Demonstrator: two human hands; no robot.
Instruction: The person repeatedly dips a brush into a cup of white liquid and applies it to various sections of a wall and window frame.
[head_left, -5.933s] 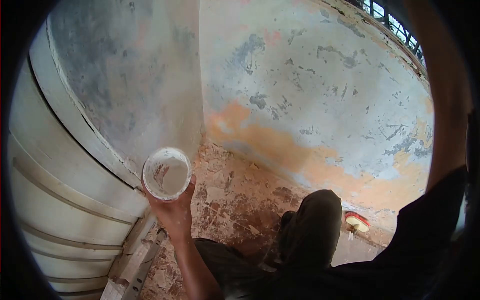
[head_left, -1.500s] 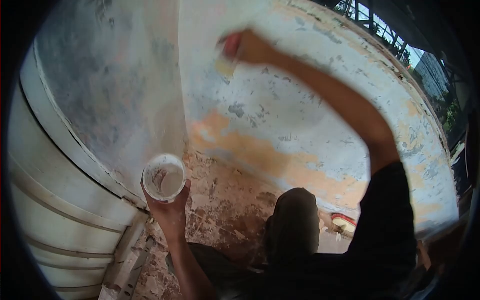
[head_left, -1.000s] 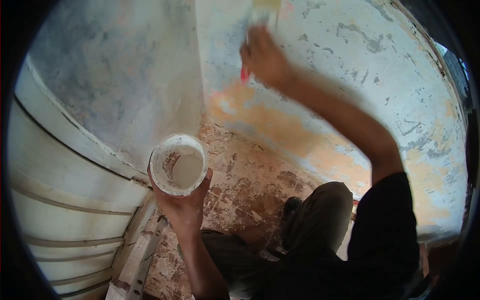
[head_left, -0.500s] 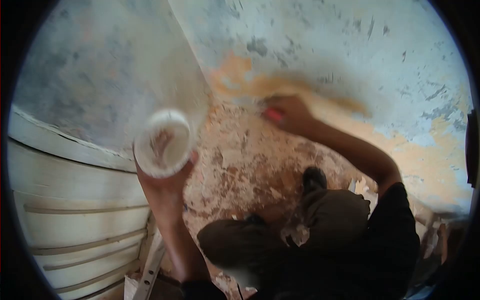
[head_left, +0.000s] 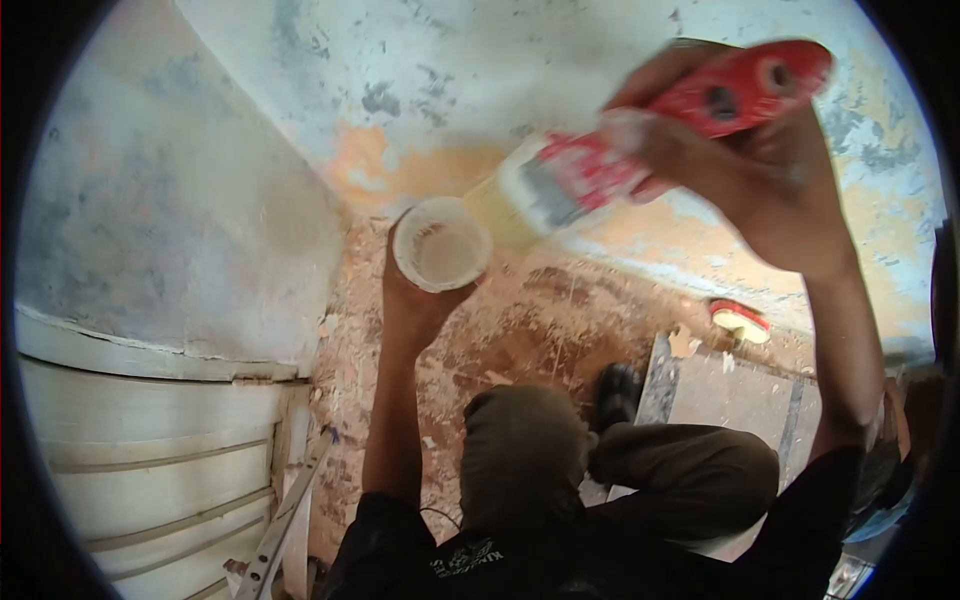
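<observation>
Fingers of the right hand close around the paintbrush, its bristles beside the cup (contact unclear); the left hand wraps that cup, best held level and steady against spills.

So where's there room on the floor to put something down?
There's a free, flaky patch of floor between the left hand, the black shoe and the patchy wall. The board's middle looks bare too. It's crowded where the metal bar lies by the panelled door, and where paintbrush and cup nearly meet.
</observation>
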